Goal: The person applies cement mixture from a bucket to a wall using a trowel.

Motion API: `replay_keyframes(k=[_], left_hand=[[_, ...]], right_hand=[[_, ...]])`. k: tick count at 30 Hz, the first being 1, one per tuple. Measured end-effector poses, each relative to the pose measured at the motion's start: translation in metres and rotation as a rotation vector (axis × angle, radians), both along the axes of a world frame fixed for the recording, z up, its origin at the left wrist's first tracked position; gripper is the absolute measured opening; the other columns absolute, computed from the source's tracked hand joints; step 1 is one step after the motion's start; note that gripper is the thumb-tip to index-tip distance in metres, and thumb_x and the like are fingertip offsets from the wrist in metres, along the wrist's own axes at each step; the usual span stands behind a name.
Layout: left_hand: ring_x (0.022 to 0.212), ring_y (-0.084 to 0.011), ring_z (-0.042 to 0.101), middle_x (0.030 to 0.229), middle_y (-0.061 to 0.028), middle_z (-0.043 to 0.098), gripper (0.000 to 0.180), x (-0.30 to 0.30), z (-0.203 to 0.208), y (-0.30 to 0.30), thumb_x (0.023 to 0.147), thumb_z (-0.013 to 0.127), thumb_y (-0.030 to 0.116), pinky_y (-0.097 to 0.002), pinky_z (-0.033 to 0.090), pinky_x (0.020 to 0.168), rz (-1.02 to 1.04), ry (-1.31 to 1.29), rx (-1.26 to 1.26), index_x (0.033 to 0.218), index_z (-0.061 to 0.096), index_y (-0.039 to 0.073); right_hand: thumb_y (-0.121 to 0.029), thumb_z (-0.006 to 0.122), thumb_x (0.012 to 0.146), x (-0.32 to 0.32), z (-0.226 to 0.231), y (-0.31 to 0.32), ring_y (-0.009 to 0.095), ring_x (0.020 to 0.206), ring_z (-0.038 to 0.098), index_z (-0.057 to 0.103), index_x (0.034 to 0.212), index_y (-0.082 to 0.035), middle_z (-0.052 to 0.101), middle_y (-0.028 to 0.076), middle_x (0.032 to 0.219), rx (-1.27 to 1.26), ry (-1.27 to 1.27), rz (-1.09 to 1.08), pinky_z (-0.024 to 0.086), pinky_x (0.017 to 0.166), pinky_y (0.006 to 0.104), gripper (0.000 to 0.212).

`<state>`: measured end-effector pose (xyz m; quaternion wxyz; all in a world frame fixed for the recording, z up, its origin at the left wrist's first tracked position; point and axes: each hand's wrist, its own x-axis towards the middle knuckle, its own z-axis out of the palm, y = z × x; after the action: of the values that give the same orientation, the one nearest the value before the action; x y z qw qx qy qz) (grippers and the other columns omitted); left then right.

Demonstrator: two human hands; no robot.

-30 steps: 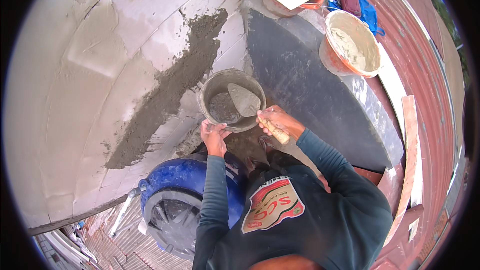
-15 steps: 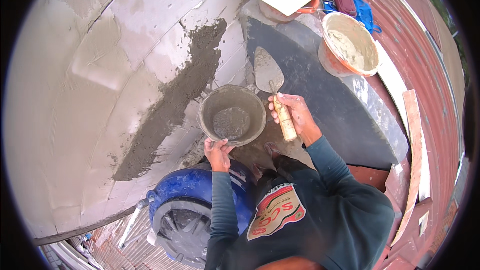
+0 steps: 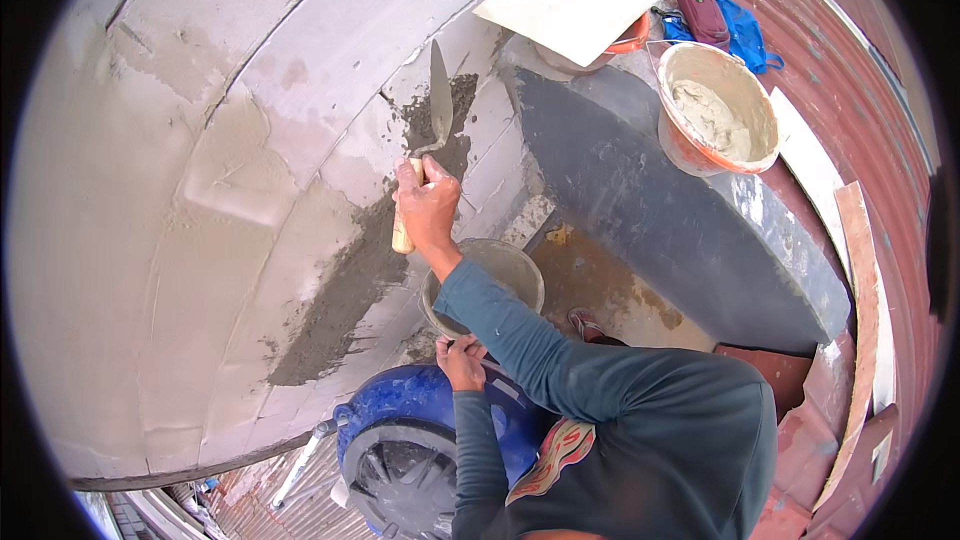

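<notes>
My right hand is closed around the wooden handle of a trowel. Its pointed blade, seen nearly edge-on, is up by the pale block wall, over the upper end of a band of wet grey mortar. Whether the blade touches the wall, I cannot tell. Lower down, my left hand grips the near rim of a round grey bucket. My right forearm crosses over that bucket and hides most of its inside.
Below the bucket stands a blue barrel with a black lid. A dark grey slab lies to the right. Beyond it are an orange bucket of pale mix, a white board over another bucket, bags and red corrugated roofing.
My right hand has swung the trowel left and up, from beside the bucket to the wall, its blade turning edge-on. My left hand keeps hold of the bucket. The view has shifted slightly.
</notes>
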<state>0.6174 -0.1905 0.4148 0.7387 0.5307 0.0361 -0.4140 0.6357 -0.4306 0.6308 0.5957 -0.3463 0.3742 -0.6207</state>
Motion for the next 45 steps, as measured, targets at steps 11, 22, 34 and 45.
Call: replay_keyframes(k=[11,22,34,45], left_hand=[[0.073,-0.0237,0.069,0.093,-0.0082,0.064,0.036,0.008,0.018,-0.075,0.079,0.058,-0.012,-0.0436,0.062,0.06,0.038,-0.005,0.019,0.103,0.048,0.013],[0.077,-0.0159,0.068,0.095,-0.0082,0.066,0.035,-0.021,0.064,-0.064,0.078,0.058,-0.014,-0.03,0.061,0.061,-0.107,-0.316,0.034,0.106,0.052,0.006],[0.081,-0.0119,0.066,0.104,-0.0057,0.068,0.038,-0.054,0.075,-0.027,0.078,0.063,-0.012,-0.0256,0.056,0.068,-0.143,-0.345,0.012,0.111,0.055,0.004],[0.079,-0.0201,0.071,0.101,-0.0126,0.068,0.036,-0.042,0.052,-0.023,0.08,0.062,-0.014,-0.0337,0.064,0.065,-0.139,-0.207,-0.008,0.11,0.052,0.003]], right_hand=[[-0.026,0.062,0.093,-0.211,-0.121,0.029,0.049,0.092,0.064,0.066,0.096,0.008,0.066,0.031,0.088,-0.337,1.116,0.901,0.049,0.08,0.0546,0.035],[-0.013,0.065,0.082,-0.15,-0.146,-0.051,0.038,0.094,0.071,0.069,0.092,0.001,0.071,0.022,0.099,-0.954,1.649,1.139,0.056,0.078,0.0496,0.018],[-0.033,0.061,0.099,-0.185,-0.179,-0.11,0.013,0.054,0.055,0.062,0.092,-0.001,0.059,0.005,0.073,0.63,1.048,2.058,0.046,0.046,0.0277,0.033],[-0.031,0.065,0.098,-0.251,-0.161,-0.009,0.011,0.048,0.054,0.062,0.088,0.001,0.057,0.005,0.067,0.642,0.395,1.588,0.041,0.037,0.0247,0.033]])
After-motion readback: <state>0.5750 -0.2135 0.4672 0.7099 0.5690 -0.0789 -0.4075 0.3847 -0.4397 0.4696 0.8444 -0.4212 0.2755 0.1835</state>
